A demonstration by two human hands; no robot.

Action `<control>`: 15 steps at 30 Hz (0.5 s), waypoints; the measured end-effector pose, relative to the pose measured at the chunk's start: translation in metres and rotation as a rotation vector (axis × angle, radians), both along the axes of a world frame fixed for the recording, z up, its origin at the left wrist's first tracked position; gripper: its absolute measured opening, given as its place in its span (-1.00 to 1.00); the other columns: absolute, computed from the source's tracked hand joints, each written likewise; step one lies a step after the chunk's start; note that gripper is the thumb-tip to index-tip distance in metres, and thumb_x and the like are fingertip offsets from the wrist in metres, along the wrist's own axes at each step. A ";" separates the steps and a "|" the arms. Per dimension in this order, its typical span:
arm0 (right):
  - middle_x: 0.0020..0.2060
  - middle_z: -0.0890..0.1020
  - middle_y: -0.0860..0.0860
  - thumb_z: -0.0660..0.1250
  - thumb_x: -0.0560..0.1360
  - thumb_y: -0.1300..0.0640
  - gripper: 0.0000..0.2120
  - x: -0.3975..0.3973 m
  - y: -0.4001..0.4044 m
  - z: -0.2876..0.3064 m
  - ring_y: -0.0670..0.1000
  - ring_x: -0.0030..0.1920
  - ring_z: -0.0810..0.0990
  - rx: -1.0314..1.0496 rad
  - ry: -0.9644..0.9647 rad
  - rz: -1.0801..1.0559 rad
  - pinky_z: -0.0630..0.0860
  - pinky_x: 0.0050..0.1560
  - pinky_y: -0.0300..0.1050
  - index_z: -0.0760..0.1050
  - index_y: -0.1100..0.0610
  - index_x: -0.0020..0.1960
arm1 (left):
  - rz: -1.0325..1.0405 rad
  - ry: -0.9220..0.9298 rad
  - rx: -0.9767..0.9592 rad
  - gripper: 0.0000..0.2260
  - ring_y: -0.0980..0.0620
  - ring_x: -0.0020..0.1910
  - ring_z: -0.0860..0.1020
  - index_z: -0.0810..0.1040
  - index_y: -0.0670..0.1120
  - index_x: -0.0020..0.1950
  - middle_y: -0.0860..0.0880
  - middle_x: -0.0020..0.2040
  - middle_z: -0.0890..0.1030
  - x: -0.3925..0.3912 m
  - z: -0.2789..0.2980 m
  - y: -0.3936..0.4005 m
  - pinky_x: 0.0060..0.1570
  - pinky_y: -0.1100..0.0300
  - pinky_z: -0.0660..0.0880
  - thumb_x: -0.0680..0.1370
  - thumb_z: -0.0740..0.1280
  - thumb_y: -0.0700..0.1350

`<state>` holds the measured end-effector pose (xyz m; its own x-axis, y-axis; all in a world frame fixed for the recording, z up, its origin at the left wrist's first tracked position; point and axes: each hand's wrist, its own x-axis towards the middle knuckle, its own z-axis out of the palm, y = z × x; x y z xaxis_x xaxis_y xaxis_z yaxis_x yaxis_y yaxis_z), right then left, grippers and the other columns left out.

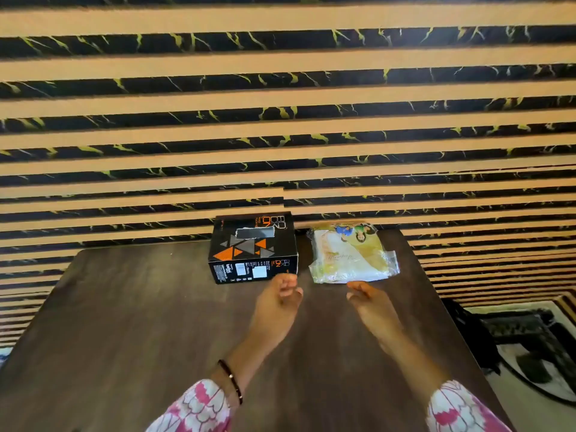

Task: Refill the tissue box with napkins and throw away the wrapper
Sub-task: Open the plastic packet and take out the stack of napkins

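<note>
black cardboard tissue box with orange triangles (253, 248): far on dark wood surface (124, 307) | clear plastic napkin pack (352, 252): right, beside it | left hand (276, 302) fingers curled, empty | right hand (372, 302) fingers loose, empty

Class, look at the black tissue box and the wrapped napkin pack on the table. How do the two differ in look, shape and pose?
The tissue box is black card with orange and grey triangles; the napkin pack is clear crinkled plastic over pale napkins. The tissue box is a rigid upright block; the napkin pack lies flat and soft. Both sit side by side on the dark table near the wall.
</note>
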<state>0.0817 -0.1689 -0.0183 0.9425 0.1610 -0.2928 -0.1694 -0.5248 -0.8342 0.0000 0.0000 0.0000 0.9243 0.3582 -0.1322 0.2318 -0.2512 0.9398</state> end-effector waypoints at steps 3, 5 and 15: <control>0.29 0.51 0.03 0.25 0.49 0.08 -0.63 0.032 -0.001 -0.017 0.12 0.25 0.49 -0.306 -0.120 0.086 0.42 0.24 0.02 0.42 0.00 0.29 | -0.117 0.040 0.199 -0.67 0.11 0.19 0.45 0.36 -0.05 0.32 -0.01 0.26 0.47 0.032 -0.013 -0.003 0.06 0.33 0.36 0.56 0.24 -0.07; 0.42 0.34 -0.02 0.25 0.49 0.06 -0.57 0.047 -0.002 -0.025 0.05 0.43 0.26 -0.431 -0.185 0.129 0.27 0.39 0.03 0.34 0.00 0.36 | -0.192 0.075 0.254 -0.61 0.10 0.13 0.47 0.30 -0.05 0.37 -0.03 0.32 0.40 0.053 -0.017 -0.010 -0.10 0.43 0.39 0.56 0.24 -0.07; 0.53 -0.06 0.05 0.09 0.57 0.02 -0.37 0.104 -0.008 -0.059 0.08 0.52 -0.15 -0.851 -0.317 0.340 -0.23 0.47 0.05 -0.18 0.09 0.50 | -0.544 0.257 0.823 -0.35 -0.09 0.51 -0.10 -0.09 -0.10 0.51 -0.08 0.55 -0.05 0.140 -0.056 -0.033 0.46 -0.14 -0.06 0.55 0.19 0.03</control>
